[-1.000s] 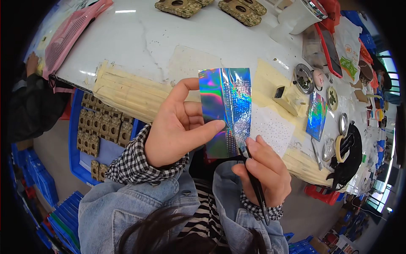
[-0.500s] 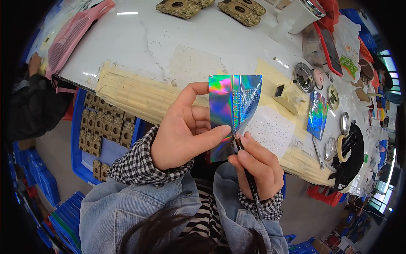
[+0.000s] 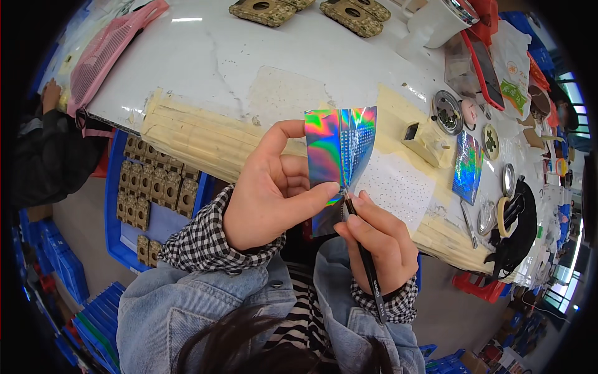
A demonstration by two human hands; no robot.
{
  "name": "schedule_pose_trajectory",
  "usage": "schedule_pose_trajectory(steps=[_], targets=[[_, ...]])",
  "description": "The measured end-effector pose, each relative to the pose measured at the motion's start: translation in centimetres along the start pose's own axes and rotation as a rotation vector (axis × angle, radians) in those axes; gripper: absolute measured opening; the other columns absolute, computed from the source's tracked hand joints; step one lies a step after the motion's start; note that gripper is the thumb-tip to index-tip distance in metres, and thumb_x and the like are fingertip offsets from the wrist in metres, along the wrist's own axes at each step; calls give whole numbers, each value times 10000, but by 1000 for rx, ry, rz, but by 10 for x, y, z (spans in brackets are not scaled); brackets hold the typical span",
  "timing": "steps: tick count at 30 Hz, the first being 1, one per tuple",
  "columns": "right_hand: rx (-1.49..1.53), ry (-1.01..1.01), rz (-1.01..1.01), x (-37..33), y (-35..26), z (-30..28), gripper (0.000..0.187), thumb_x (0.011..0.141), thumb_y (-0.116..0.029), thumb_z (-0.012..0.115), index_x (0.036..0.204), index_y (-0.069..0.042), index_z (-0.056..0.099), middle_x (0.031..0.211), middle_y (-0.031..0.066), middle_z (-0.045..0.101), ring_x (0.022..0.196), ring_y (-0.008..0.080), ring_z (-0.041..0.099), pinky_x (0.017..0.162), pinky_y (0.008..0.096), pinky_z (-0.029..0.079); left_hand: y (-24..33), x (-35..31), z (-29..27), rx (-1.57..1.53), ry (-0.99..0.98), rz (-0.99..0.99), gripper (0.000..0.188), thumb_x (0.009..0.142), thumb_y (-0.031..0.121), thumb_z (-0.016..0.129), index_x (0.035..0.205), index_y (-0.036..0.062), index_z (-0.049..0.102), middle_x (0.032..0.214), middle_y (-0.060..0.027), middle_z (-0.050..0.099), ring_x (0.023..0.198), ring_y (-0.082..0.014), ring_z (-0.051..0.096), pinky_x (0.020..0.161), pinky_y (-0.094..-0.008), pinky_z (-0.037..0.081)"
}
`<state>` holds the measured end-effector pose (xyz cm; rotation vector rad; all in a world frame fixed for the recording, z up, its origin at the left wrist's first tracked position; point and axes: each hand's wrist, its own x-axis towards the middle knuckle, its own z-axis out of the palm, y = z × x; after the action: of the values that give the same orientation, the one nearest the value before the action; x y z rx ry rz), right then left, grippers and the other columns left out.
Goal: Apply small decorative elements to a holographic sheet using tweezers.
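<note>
Fingers of the right hand pinch slanted black tweezers.

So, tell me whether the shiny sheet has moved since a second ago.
Yes, slightly: judged against the dotted white paper, the shiny sheet in the left hand is a little farther right and lower in the view.

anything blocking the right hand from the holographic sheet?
Only the slim black tool in the right hand. Its tip reaches the holographic sheet beside the thumb of the left hand; actual contact is too small to tell. Nothing else visible intervenes.
</note>
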<state>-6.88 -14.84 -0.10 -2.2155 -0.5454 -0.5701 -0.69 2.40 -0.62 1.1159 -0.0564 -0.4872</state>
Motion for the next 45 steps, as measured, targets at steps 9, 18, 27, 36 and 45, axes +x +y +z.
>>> schedule_pose_trajectory(steps=[9, 18, 27, 36, 45], targets=[[-11, -11, -27, 0, 2, 1, 287, 710, -7, 768, 970, 45, 658, 1025, 230, 651, 906, 336, 679, 831, 417, 570, -2, 1, 0, -18, 24, -20, 586, 831, -43, 641, 1313, 17, 315, 961, -103, 687, 846, -86, 646, 733, -198, 505], [-94, 1, -187, 0, 8, 4, 294, 724, -20, 768, 973, 64, 636, 1015, 242, 644, 900, 345, 677, 791, 425, 582, -3, 2, 0, -76, 6, -34, 555, 848, -49, 622, 1308, 14, 318, 995, -139, 684, 895, -130, 662, 769, -234, 529], [-79, 16, -218, -1, 11, 4, 285, 741, -55, 773, 959, 56, 626, 1020, 239, 643, 887, 343, 680, 778, 417, 589, -3, 3, 0, -86, 4, -43, 553, 849, -60, 611, 1307, 10, 309, 985, -140, 682, 886, -149, 667, 769, -255, 540], [-161, -31, -161, -22, 28, -8, 316, 697, -30, 775, 972, 40, 635, 1024, 226, 642, 920, 335, 674, 807, 485, 563, 5, 6, -16, -51, 168, 166, 534, 854, -60, 613, 1291, -32, 307, 1024, -161, 674, 914, -175, 667, 790, -268, 536], [-338, -121, -132, -28, 39, -7, 244, 722, -57, 699, 957, -12, 649, 1005, 164, 647, 912, 298, 673, 813, 460, 558, 6, 11, -22, -70, 223, 209, 516, 853, -63, 615, 1282, -38, 328, 1038, -167, 669, 932, -184, 663, 820, -275, 529]])
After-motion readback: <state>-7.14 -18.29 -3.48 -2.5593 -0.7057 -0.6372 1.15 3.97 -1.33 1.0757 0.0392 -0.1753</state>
